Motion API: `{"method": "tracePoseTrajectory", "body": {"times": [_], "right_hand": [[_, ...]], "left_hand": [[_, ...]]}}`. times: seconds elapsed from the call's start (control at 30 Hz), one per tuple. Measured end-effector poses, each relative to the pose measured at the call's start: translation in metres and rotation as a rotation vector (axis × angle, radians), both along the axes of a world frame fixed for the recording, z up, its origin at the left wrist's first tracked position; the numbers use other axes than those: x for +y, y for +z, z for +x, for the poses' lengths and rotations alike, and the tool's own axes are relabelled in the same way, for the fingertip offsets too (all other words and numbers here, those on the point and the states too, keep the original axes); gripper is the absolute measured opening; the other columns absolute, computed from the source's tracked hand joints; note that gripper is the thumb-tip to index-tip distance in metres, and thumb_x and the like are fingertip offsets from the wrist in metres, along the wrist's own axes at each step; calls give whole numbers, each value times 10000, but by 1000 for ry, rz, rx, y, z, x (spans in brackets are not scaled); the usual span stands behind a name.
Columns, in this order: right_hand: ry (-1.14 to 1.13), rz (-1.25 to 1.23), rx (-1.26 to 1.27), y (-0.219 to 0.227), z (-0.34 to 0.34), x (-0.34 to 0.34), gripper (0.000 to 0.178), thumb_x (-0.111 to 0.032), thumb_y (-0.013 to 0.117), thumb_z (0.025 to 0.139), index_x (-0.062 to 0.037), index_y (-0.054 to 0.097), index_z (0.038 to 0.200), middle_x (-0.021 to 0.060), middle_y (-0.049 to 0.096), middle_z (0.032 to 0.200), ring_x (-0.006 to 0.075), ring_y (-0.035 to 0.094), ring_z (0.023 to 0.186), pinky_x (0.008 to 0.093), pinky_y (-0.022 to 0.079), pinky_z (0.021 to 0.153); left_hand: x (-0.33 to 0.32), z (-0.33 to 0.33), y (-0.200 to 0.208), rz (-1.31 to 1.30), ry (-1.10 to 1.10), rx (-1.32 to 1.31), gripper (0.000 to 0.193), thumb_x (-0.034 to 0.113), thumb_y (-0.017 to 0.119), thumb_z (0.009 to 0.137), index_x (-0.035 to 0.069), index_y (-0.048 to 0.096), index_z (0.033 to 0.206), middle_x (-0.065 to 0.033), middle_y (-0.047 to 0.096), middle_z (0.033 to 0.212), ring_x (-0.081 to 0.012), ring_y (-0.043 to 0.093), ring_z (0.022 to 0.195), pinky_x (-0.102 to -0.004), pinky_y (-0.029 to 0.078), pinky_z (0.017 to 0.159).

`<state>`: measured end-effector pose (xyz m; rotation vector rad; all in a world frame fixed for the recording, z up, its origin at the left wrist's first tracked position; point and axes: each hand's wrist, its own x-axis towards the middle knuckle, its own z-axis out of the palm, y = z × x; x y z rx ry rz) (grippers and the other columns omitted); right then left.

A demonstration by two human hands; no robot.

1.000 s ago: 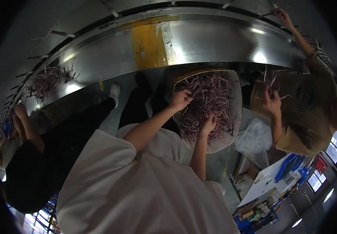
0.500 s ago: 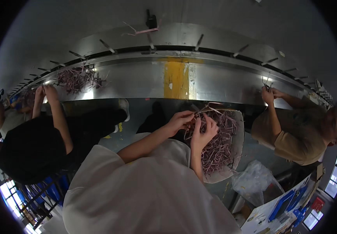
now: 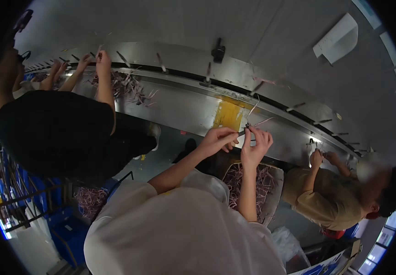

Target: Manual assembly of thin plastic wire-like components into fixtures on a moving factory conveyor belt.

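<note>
In front of me, over the near edge of the metal bench (image 3: 175, 103), both hands meet on a short cable (image 3: 248, 124) with a dark middle and thin pale pink leads sticking up and out. My left hand (image 3: 219, 139) pinches its dark end from the left. My right hand (image 3: 258, 143) has thumb and fingers closed on it from the right. Below my right wrist stands a carton (image 3: 278, 188), filled with a tangle of similar pinkish cables (image 3: 263, 183); my right forearm covers part of it.
A row of pegs (image 3: 209, 71) lines the bench slot, beside a yellow patch (image 3: 227, 114). A black clip-like object (image 3: 218, 51) and white sheet (image 3: 337, 37) lie beyond. More cables (image 3: 129, 87) are heaped left. Co-workers in black (image 3: 56, 133) and tan (image 3: 324, 197) flank me; a plastic bag (image 3: 287, 243) lies lower right.
Both hands have risen from over the carton to the bench edge, with the cable between them. My view has turned, and the left co-worker's hands have reached up to the pegs.
</note>
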<state>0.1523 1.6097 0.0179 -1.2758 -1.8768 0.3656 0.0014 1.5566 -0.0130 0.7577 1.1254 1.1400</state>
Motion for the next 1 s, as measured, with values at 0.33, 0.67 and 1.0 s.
{"method": "tracePoseTrajectory", "body": {"times": [0.33,0.67,1.0], "right_hand": [[41,-2,313,-14,-80,-12,202,-30,794,782,-5,674,943,115,648,878,280,620,828,360,481,796],[294,-639,737,-33,-163,69,200,-17,777,810,23,705,993,52,695,964,125,619,963,265,453,910],[128,-565,687,-66,-240,161,226,-35,794,806,64,728,999,77,731,933,121,649,881,272,486,874]], "left_hand": [[27,-47,-5,309,268,91,210,158,554,1027,-33,622,1085,-10,659,869,-64,637,745,-229,550,638],[55,-114,-20,191,391,115,240,167,544,1029,-3,596,1189,-37,641,934,-92,642,805,-250,568,649],[21,-194,-76,-150,596,92,345,326,484,1050,35,670,1054,-24,638,821,-87,619,699,-248,544,596]]}}
